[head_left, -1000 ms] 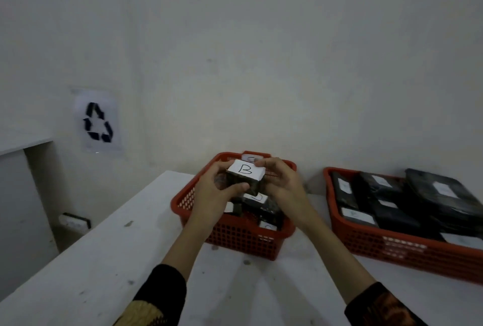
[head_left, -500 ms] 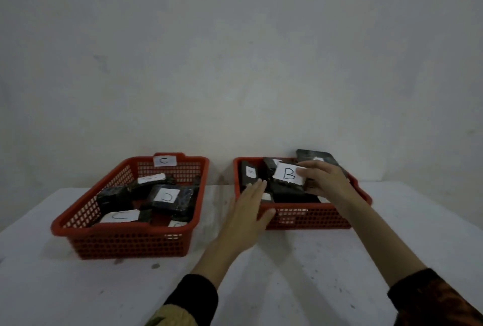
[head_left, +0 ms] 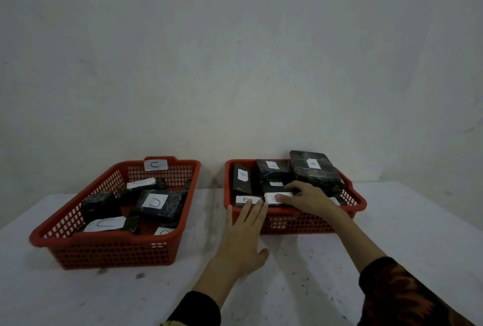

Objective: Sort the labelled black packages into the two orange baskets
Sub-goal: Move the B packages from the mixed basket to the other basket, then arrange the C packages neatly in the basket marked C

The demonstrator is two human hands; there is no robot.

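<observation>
Two orange baskets stand side by side on the white table. The left basket [head_left: 109, 247] carries a C tag and holds several black packages labelled C [head_left: 159, 204]. The right basket [head_left: 347, 196] holds several black packages labelled B [head_left: 315, 171]. My right hand [head_left: 304, 199] lies over the front of the right basket, fingers resting on a B package [head_left: 273, 199] set down at the front rim. My left hand [head_left: 244, 236] is flat with straight fingers, its tips touching the right basket's front left rim. It holds nothing.
The white table [head_left: 392, 234] runs to a plain wall behind the baskets. A gap of bare table separates the two baskets. My dark sleeves [head_left: 407, 297] enter from the bottom edge.
The B package went from both hands over the left basket to the front of the right basket. My right hand lowered it there; my left hand let go and reached the rim.
</observation>
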